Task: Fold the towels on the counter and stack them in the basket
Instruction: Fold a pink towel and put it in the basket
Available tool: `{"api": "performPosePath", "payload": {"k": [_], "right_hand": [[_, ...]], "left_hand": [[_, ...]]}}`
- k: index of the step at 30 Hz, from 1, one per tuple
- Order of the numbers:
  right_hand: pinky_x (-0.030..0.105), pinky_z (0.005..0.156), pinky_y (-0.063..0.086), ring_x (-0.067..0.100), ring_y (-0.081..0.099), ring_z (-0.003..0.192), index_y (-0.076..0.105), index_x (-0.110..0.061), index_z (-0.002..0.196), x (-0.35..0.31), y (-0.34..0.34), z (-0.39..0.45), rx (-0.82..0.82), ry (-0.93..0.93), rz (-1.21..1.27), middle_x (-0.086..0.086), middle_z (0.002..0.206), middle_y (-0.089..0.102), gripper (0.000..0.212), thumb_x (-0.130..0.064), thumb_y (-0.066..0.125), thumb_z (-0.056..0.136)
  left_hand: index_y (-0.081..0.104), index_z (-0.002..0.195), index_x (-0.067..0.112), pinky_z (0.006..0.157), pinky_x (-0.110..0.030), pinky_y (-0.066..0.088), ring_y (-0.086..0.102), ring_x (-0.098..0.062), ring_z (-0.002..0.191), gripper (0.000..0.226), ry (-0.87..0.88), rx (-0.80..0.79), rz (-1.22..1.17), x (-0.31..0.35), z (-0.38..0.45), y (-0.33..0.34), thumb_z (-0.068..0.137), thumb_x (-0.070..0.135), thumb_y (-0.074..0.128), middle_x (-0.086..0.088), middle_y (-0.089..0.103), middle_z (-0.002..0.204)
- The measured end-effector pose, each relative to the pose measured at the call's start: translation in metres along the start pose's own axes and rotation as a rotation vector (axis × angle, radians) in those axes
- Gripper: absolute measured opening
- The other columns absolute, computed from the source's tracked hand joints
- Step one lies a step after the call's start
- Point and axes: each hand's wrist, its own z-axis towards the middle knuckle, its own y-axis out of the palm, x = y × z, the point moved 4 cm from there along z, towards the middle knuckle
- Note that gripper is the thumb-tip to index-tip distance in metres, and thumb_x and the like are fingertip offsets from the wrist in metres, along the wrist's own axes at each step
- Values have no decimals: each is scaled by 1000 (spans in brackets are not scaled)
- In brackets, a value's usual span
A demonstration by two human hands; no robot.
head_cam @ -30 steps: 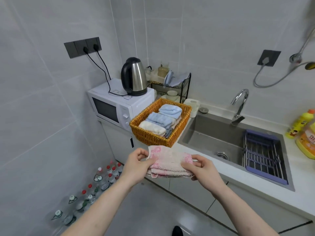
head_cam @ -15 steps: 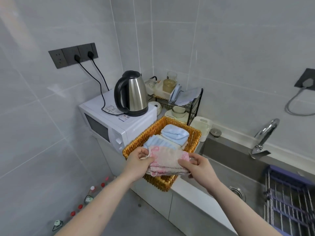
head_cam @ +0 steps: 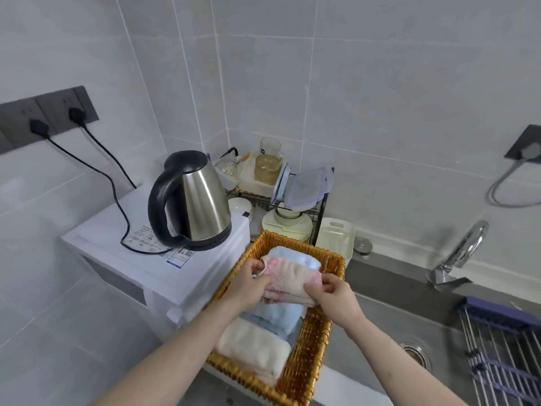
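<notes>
A folded pink towel (head_cam: 289,281) hangs over the middle of the wicker basket (head_cam: 310,356), held at both ends. My left hand (head_cam: 247,285) grips its left end and my right hand (head_cam: 333,297) grips its right end. Inside the basket lie folded towels: a light blue one (head_cam: 295,257) at the far end, another light blue one (head_cam: 278,316) under my hands, and a cream one (head_cam: 253,348) nearest me. Whether the pink towel touches those below is hidden by my hands.
A steel kettle (head_cam: 196,206) stands on the white microwave (head_cam: 140,250) left of the basket. A dish rack (head_cam: 281,197) with bowls and lids sits behind it. The sink (head_cam: 389,323), tap (head_cam: 459,253) and a drying rack (head_cam: 503,356) lie to the right.
Both hands carried the pink towel forward from in front of the counter to over the basket. The camera moved closer and now looks down into the basket.
</notes>
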Motion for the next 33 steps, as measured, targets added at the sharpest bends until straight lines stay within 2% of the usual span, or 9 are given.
{"api": "performPosePath", "payload": {"k": [4, 6, 9, 12, 17, 20, 26, 29, 33], "right_hand": [[24, 61, 57, 10, 71, 73, 63, -21, 122, -1, 21, 31, 33, 41, -15, -4, 88, 75, 43, -42, 74, 87], [23, 61, 55, 10, 71, 74, 61, -20, 125, 0, 30, 44, 56, 68, -30, -6, 86, 75, 46, -42, 74, 86], [22, 59, 55, 12, 72, 73, 59, -21, 126, 4, 40, 56, 78, 121, -26, -4, 84, 76, 46, -40, 74, 87], [16, 53, 48, 9, 71, 73, 55, -18, 132, 10, 49, 64, 81, 159, -32, -2, 89, 76, 50, -35, 73, 89], [22, 62, 55, 14, 71, 85, 54, -16, 137, 28, 63, 76, 76, 236, -67, 0, 101, 74, 52, -33, 68, 91], [27, 68, 59, 15, 71, 85, 53, -17, 137, 31, 69, 77, 85, 251, -79, -2, 102, 71, 49, -32, 66, 92], [21, 56, 53, 15, 72, 78, 54, -22, 127, 19, 74, 71, 109, 257, -32, -3, 97, 72, 45, -30, 69, 86], [22, 56, 51, 13, 68, 76, 60, -22, 110, 28, 75, 69, 74, 310, -135, -4, 95, 70, 30, -35, 67, 84], [22, 57, 47, 13, 65, 79, 62, -21, 102, 33, 74, 73, 63, 350, -208, -3, 95, 69, 26, -40, 64, 83]], "left_hand": [[47, 121, 14, 50, -8, 44, 56, -6, 88, 24, 0, -66, 24, -2, 40, -2, 100, 16, 58, -4, 54, 126], [45, 121, 13, 48, -6, 44, 54, 2, 78, 23, 11, -92, 31, -3, 55, 0, 101, 10, 55, -4, 50, 127], [45, 116, 16, 47, -9, 45, 55, 6, 69, 18, -4, -101, 43, -12, 74, 3, 102, 10, 54, 1, 53, 116], [45, 108, 21, 53, -17, 52, 64, -6, 73, 16, -26, -80, 62, -22, 88, 3, 98, 13, 55, -2, 58, 109], [39, 100, 22, 55, -28, 48, 54, -10, 66, 13, -13, -143, 230, -36, 102, 10, 96, 18, 51, 0, 54, 89], [37, 99, 21, 55, -28, 43, 48, -12, 67, 15, 5, -148, 305, -40, 107, 12, 95, 17, 51, 0, 50, 86], [32, 90, 26, 60, -36, 52, 57, -19, 72, 19, -1, -158, 309, -50, 120, 13, 97, 33, 49, -5, 53, 89], [37, 103, 18, 54, -27, 41, 49, -12, 71, 16, 13, -259, 398, -54, 120, 18, 94, 16, 49, 0, 48, 88], [32, 126, 9, 48, -26, 36, 48, -12, 69, 32, -8, -346, 455, -53, 123, 25, 96, 14, 45, -1, 47, 90]]}}
